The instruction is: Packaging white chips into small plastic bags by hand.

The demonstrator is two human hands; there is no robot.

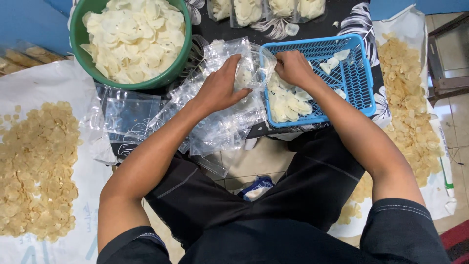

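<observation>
Bag [251,66], one clear plastic pouch, is held up between both hands over the left rim of the blue basket [359,78], near the middle of the dark bench [317,27]. Its mouth faces right toward the basket; I cannot tell its long axis. The left hand [220,88] pinches the bag's left side, and the right hand [292,67] is clenched on its right edge at the opening. Pale chips [288,105] lie in the basket's near-left corner. One green bowl [129,41] at the far-left corner is heaped with the same chips. Loose empty bags [215,124] are piled along the near edge. Four filled packets [246,10] line the far edge. Two spreads of browner chips lie on white sheets, one left [36,166], one right [408,102].
</observation>
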